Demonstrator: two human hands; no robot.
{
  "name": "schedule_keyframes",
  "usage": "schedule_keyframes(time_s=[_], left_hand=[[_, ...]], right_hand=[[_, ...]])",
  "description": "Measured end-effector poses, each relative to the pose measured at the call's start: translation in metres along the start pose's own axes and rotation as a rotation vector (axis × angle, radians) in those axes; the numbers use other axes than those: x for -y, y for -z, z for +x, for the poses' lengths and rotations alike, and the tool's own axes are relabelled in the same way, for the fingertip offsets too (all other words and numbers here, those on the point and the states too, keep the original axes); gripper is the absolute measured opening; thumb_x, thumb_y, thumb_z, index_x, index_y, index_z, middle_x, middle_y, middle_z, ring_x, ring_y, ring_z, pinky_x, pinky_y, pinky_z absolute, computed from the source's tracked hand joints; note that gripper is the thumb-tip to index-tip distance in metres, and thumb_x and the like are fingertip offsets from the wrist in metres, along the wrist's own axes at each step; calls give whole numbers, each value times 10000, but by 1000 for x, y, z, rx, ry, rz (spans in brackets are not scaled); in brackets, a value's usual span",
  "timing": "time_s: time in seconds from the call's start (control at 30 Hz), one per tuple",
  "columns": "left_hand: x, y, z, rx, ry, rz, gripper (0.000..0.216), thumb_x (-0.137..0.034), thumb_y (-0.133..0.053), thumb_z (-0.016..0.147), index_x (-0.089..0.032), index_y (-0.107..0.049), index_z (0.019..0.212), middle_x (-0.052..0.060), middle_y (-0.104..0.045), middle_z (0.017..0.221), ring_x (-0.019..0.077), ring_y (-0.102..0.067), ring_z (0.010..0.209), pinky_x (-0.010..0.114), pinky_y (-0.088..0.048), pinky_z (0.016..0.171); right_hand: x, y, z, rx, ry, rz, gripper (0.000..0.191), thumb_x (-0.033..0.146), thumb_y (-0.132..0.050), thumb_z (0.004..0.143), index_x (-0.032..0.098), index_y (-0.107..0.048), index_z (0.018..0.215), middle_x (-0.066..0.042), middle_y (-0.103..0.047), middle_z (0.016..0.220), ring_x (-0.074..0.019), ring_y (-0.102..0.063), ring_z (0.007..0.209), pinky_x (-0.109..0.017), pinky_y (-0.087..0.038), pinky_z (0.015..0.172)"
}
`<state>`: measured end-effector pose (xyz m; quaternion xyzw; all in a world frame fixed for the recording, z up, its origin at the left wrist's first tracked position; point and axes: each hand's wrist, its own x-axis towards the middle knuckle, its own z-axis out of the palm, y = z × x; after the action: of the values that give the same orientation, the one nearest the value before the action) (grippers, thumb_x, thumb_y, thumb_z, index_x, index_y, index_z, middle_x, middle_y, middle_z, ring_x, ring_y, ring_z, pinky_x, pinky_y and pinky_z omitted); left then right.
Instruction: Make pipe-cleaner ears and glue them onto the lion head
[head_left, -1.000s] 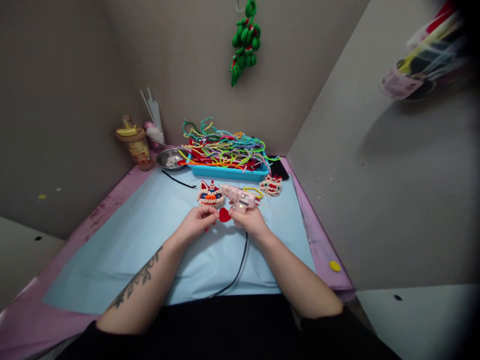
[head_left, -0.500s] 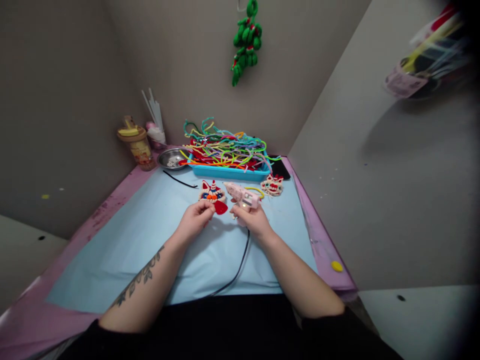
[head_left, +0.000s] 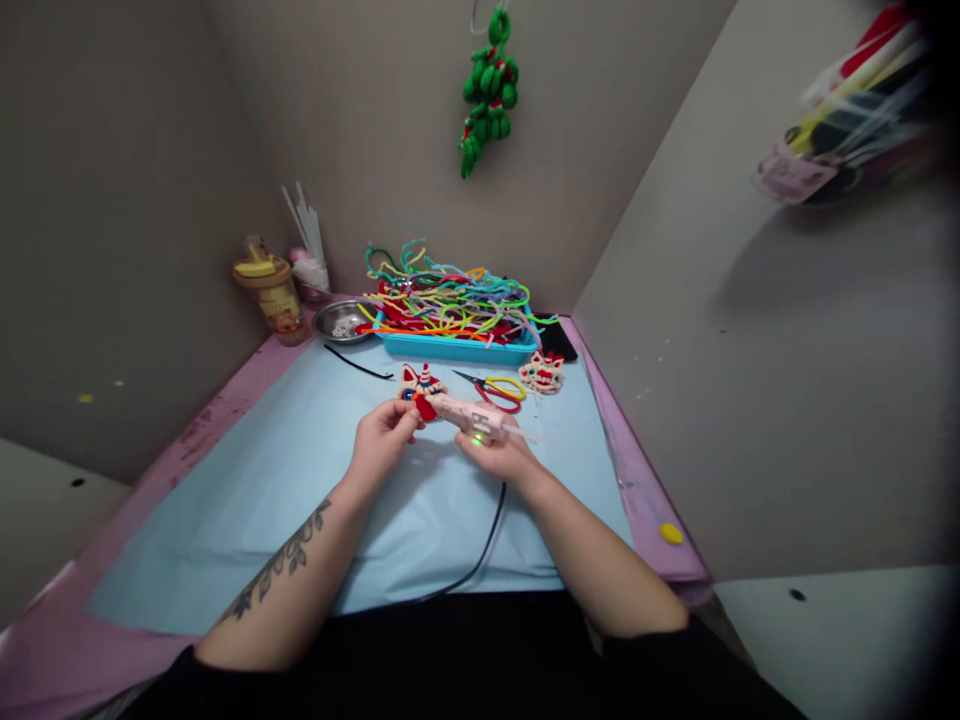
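Pinched in the fingers of my left hand (head_left: pixel 388 432) is a small flat red piece (head_left: pixel 426 407). My right hand (head_left: pixel 501 452) grips a pink hot glue gun (head_left: pixel 472 418), its green light on. The gun's nozzle points left, right at the red piece; whether the two touch I cannot tell. Just behind them lies a lion-face figure (head_left: pixel 424 377) in white, red and blue, partly hidden. Scissors (head_left: pixel 506 392) with yellow and red handles rest behind the gun. A second white and red lion face (head_left: pixel 541 372) lies farther right.
A blue tray (head_left: pixel 457 350) of colourful pipe cleaners stands at the back, beside a metal bowl (head_left: pixel 343 322) and a lidded cup (head_left: pixel 274 295). One black stem (head_left: pixel 356 363) lies near the bowl. The gun's black cord (head_left: pixel 487 545) trails toward my body. A yellow disc (head_left: pixel 671 534) sits right.
The glue gun has tilted and moved left, bringing its nozzle to the red piece. The red piece has turned and shifted slightly left. The scissors have come into fuller view.
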<state>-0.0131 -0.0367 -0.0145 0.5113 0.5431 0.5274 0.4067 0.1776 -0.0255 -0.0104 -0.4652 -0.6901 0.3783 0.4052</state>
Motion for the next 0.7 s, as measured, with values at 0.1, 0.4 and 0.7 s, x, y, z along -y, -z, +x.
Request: schedule_keyframes(time_s=[0.1,0.4,0.7], left_hand=[[0,0,0,2,-11,2,223,-375,-621,741,-155,-619,702,2,-632,640,96,-513,517,217,-444,532],[0,1,0,13,-18,32,233,-392,-618,738,-162,-619,702,0,-623,634,98,-510,513,215,-444,522],[5,3,2,11,-17,19,222,-382,-617,743,-162,-627,713,2,-631,640,101,-511,513,218,-440,520]], right_hand=[[0,-1,0,25,12,-53,116,316,-616,664,213,-570,692,13,-550,658,-137,-508,580,-268,-405,560],[-3,-2,2,29,30,-101,94,287,-615,675,214,-560,654,16,-524,645,-131,-493,566,-267,-379,543],[-5,-3,1,66,48,-97,86,274,-595,694,206,-619,741,5,-529,679,-138,-502,574,-277,-399,559]])
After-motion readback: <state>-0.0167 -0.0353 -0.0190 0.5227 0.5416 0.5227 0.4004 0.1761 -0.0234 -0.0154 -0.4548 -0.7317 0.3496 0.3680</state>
